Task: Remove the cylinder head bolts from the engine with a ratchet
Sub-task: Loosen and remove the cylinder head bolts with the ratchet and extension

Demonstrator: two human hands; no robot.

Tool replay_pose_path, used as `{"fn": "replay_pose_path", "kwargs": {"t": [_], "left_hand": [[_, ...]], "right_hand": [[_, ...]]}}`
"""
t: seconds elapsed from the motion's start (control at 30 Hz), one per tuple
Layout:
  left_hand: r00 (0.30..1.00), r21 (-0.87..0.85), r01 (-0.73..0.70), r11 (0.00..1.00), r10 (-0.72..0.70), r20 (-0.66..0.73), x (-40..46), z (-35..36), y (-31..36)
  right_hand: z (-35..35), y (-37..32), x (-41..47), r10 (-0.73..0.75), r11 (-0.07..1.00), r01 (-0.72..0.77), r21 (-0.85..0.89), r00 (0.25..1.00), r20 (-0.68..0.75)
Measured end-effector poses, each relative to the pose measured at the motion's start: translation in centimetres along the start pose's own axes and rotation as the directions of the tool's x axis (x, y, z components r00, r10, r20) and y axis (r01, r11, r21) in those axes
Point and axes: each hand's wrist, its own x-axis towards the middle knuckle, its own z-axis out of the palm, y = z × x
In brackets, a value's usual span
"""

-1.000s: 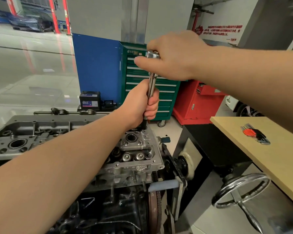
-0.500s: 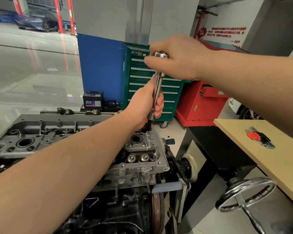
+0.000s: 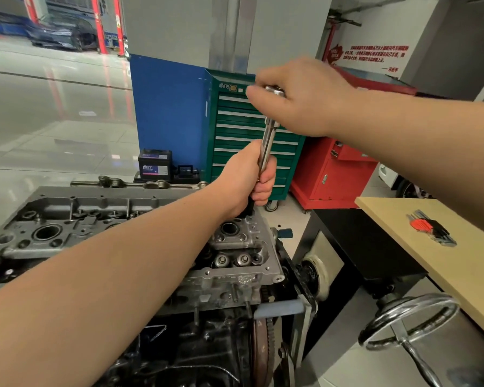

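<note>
A grey cylinder head [image 3: 236, 262] sits on the dark engine block, mounted on a stand. A chrome ratchet with a long extension [image 3: 266, 146] stands nearly upright over the head's far right corner. My left hand [image 3: 245, 180] grips the lower part of the extension, just above a black socket [image 3: 249, 209]. My right hand [image 3: 299, 99] grips the ratchet head at the top. The bolt under the socket is hidden by my left hand.
A green drawer cabinet [image 3: 243, 135] and a red cabinet [image 3: 333, 171] stand behind the engine. A car battery [image 3: 154, 164] rests on the floor. A wooden table [image 3: 419, 255] at right carries a hex key set [image 3: 430, 229]. A chrome handwheel [image 3: 408, 319] juts out at lower right.
The view has shifted slightly, so the engine and both hands sit a little right and lower in frame. My hands keep their grip on the ratchet, which tilts a bit more.
</note>
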Motion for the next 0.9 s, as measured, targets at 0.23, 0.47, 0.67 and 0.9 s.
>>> {"fn": "replay_pose_path", "kwargs": {"t": [0.23, 0.47, 0.67, 0.9], "left_hand": [[0.999, -0.089, -0.036, 0.995, 0.032, -0.043, -0.1, -0.1, 0.3], [0.999, -0.038, -0.020, 0.999, 0.018, -0.040, 0.1, 0.8, 0.4], [0.955, 0.072, -0.111, 0.991, 0.126, -0.267, -0.3, 0.7, 1.6], [0.832, 0.503, -0.378, 0.777, 0.523, -0.183, -1.2, 2.0, 10.0]], "right_hand": [[-0.2, -2.9, 2.6, 0.135, 0.878, -0.127, -0.461, 0.991, -0.016], [-1.3, 1.2, -0.3, -0.031, 0.977, -0.011, 0.214, 0.982, 0.189], [-0.2, -1.2, 0.1, 0.267, 0.922, -0.259, -0.288, 0.964, -0.010], [-4.6, 3.4, -0.6, -0.016, 0.888, -0.121, 0.443, 0.956, 0.293]]}}
